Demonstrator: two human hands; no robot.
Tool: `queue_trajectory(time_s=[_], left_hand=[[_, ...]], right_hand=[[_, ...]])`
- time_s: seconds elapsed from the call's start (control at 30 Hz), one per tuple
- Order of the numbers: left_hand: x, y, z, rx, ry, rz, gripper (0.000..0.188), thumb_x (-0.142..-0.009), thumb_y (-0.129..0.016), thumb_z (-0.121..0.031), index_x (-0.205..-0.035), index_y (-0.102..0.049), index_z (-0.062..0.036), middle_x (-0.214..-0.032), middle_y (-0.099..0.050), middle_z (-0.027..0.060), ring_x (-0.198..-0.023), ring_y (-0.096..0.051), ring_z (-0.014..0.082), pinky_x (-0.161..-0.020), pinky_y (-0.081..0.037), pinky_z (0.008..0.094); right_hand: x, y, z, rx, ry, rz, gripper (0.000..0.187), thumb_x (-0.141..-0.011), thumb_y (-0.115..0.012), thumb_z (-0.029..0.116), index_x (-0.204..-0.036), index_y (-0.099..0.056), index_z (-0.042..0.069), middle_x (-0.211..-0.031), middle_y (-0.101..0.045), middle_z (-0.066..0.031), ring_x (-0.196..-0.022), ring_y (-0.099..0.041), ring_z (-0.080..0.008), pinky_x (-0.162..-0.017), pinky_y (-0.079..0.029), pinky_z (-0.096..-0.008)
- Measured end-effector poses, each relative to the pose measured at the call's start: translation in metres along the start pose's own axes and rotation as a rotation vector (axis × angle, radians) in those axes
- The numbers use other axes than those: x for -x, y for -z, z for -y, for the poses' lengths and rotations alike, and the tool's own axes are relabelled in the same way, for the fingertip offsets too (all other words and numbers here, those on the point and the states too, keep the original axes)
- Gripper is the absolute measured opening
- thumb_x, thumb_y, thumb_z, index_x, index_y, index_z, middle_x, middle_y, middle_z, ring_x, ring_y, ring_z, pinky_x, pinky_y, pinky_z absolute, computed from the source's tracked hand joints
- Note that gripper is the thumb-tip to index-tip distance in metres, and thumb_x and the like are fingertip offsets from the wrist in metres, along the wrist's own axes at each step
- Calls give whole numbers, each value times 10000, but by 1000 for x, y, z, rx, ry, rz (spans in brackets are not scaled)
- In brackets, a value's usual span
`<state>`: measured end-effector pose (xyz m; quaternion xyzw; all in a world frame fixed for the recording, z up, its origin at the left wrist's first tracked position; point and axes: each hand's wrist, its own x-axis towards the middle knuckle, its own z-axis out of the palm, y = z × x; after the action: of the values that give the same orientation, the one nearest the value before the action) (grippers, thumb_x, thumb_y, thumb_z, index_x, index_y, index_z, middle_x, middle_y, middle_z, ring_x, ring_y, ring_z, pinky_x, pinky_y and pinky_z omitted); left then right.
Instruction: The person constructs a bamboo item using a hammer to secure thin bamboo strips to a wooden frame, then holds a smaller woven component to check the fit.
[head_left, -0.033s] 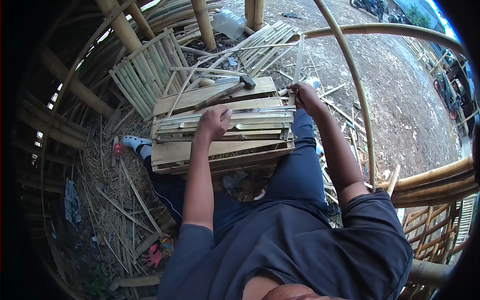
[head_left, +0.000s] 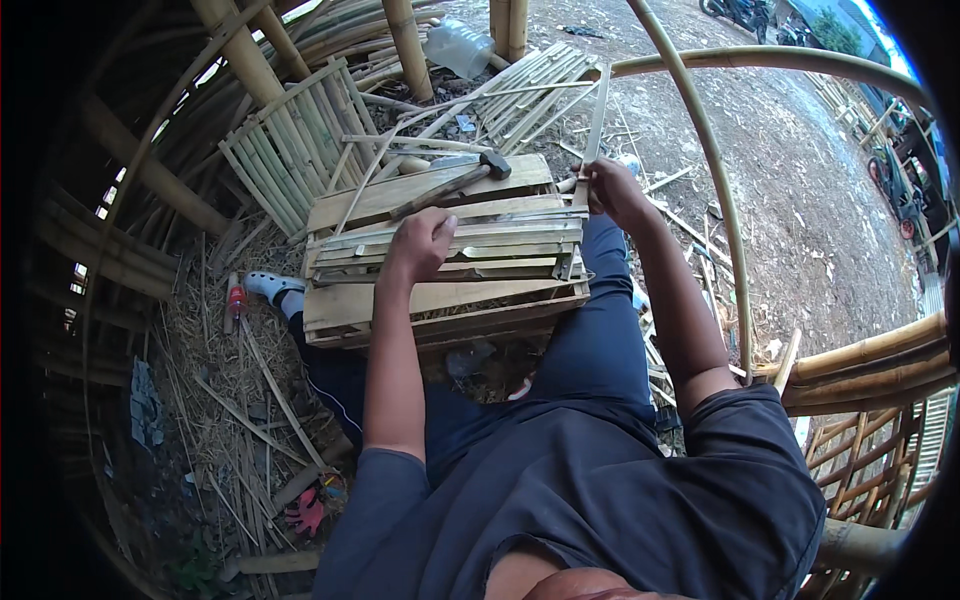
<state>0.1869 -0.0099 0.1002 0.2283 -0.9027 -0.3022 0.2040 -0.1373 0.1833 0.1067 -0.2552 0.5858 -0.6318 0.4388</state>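
the bamboo slats (head_left: 510, 236) lie side by side across the wooden bench (head_left: 380, 300), between the person's legs. the left hand (head_left: 422, 243) rests on them left of their middle, its fingers curled in; whether it pinches a slat or only presses down, i cannot tell. the right hand (head_left: 612, 190), at their right end, pinches a long flat strip (head_left: 598, 115) that points away to the far side.

the work in hand looks partway along: the slats are laid out in a row, yet gaps remain and the ends look uneven. any fastening is too small to make out, so joining and evening up seem left. the slatted panel (head_left: 295, 140) at far left looks already assembled. the hammer (head_left: 440, 190) lies unheld on the bench's far part.
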Motion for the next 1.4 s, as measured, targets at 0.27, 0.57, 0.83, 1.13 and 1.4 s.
queue_trajectory(time_s=[0.27,0.57,0.83,1.13,1.4], left_hand=[[45,93,-47,292,-325,-364,453,-1096,-455,-362,-1188,-719,-6,-1252,-699,170,-1258,-614,309,-1124,-406,414],[135,58,-54,1517,653,-875,548,-1081,-495,-373,-1533,-436,-68,-1481,-547,155,-1380,-517,388,-1178,-379,504],[138,33,-49,1715,483,-545,452,-1061,-606,-283,-1435,-517,-47,-1409,-626,126,-1292,-619,258,-1064,-520,444],[149,0,-109,667,199,-1189,638,-1039,-628,-410,-1511,-447,-21,-1475,-563,116,-1396,-521,309,-1196,-370,488],[167,21,-123,0,-503,-453,421,-862,-835,-356,-1190,-722,-118,-1165,-660,57,-1136,-636,277,-1073,-514,517]], right_hand=[[67,-119,105,-82,211,204,418,-1052,-658,336,-1157,-551,-54,-764,-660,-144,-638,-698,-204,-556,-564,-325],[116,-171,100,-136,297,291,295,-1090,-586,280,-1130,-545,-10,-763,-694,-158,-530,-669,-215,-490,-556,-322],[150,-152,59,-101,253,238,273,-1091,-575,253,-1168,-547,-8,-736,-674,-167,-526,-670,-239,-483,-540,-333],[161,-123,19,-186,148,108,354,-1065,-620,287,-1176,-527,-36,-739,-668,-163,-552,-679,-214,-496,-542,-300],[165,-121,19,-160,136,113,370,-1065,-623,296,-1196,-522,-34,-724,-659,-152,-560,-679,-211,-493,-542,-297]])
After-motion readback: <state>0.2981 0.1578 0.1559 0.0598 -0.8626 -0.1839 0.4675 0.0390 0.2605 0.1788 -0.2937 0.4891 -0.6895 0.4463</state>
